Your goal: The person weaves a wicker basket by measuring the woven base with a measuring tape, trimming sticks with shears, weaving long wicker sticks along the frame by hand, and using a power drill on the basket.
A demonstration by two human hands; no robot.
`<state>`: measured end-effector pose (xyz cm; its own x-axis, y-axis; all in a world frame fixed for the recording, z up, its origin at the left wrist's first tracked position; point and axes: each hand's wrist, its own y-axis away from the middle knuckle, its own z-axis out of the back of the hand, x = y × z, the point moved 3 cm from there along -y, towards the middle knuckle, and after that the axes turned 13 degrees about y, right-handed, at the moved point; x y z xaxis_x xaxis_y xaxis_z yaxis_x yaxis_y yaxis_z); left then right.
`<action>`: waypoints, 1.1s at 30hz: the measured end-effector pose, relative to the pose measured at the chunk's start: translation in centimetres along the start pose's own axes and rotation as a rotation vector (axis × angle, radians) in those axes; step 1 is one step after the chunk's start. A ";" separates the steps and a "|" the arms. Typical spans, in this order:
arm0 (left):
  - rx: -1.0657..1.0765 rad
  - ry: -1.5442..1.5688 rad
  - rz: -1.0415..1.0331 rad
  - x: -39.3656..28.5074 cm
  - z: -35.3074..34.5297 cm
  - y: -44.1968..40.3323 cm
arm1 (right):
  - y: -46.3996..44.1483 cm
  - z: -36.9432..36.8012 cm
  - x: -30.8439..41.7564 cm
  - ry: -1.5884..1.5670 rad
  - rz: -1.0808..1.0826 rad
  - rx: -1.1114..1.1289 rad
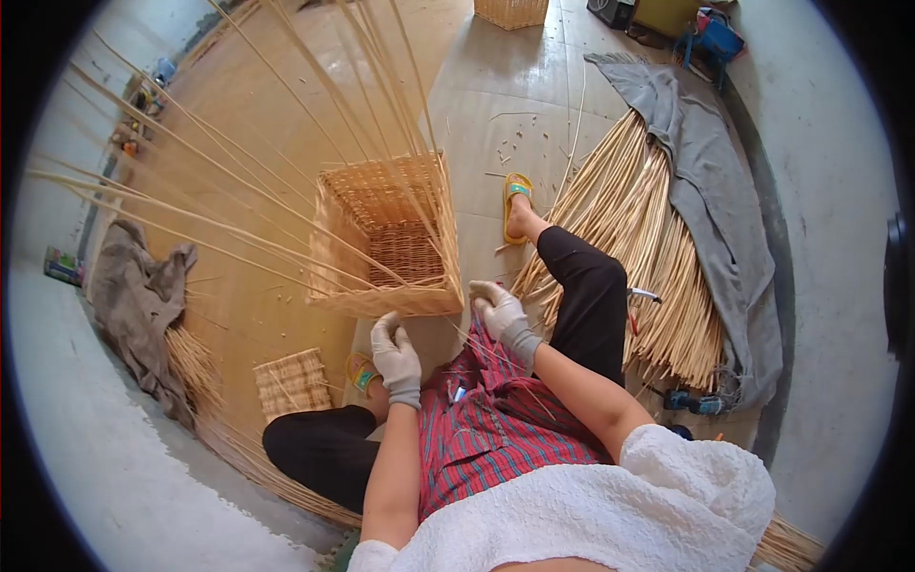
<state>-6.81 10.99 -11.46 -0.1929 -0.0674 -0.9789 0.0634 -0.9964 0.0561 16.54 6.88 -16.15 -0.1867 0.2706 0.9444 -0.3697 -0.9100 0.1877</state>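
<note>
A woven wicker basket [434, 303] stands on the floor in front of me, its opening facing up, with long uncut canes [257, 250] rising and fanning out from its rim. My left hand [395, 360], in a pale glove, is just below the near rim, fingers loosely bent and apart, nothing seen in them. Near the basket's front right corner is my right hand [502, 315], also gloved, its fingers closed on a raised edge of the red striped apron [481, 419]. Thin cane offcuts [519, 381] lie across the apron on my lap.
A large bundle of canes [658, 257], partly under a grey cloth [715, 200], lies at right. At left are another cloth [143, 305] and a small woven panel [293, 383]. A power tool [701, 402] lies near the right wall. Another basket [512, 11] stands at the far end.
</note>
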 end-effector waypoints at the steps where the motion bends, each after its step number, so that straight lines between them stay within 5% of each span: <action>1: 0.061 -0.168 -0.263 -2.9 -0.9 0.7 | -0.5 1.3 1.6 -0.079 -0.024 -0.027; 2: 0.117 -0.336 -0.514 -5.5 -1.9 1.8 | -0.9 2.5 3.0 -0.152 -0.055 -0.048; 5: 0.148 -0.511 -0.474 -11.8 -4.7 1.0 | -2.4 3.4 6.9 -0.109 -0.036 0.009; 10: 0.362 -0.209 -0.355 -4.7 -5.9 -2.3 | -4.6 1.9 7.4 -0.108 -0.171 0.144; 12: 0.371 -0.137 -0.405 -3.9 -5.7 -2.1 | -3.6 2.1 7.8 -0.002 -0.030 0.170; 20: 0.324 -0.326 -0.609 -6.0 -5.2 -1.7 | -2.5 1.6 6.9 -0.027 -0.050 0.141; 31: 0.301 -0.269 -0.303 -7.1 -6.7 -1.6 | -2.5 1.1 5.6 -0.150 -0.030 0.097; 33: 0.285 -0.233 -0.216 -7.4 -7.3 -1.6 | -2.8 1.4 5.5 -0.147 -0.193 0.243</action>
<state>1.64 13.46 -5.77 -0.3903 0.1677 -0.9053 -0.2698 -0.9609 -0.0617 17.88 10.47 -11.14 0.0055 0.4131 0.9107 -0.1540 -0.8995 0.4090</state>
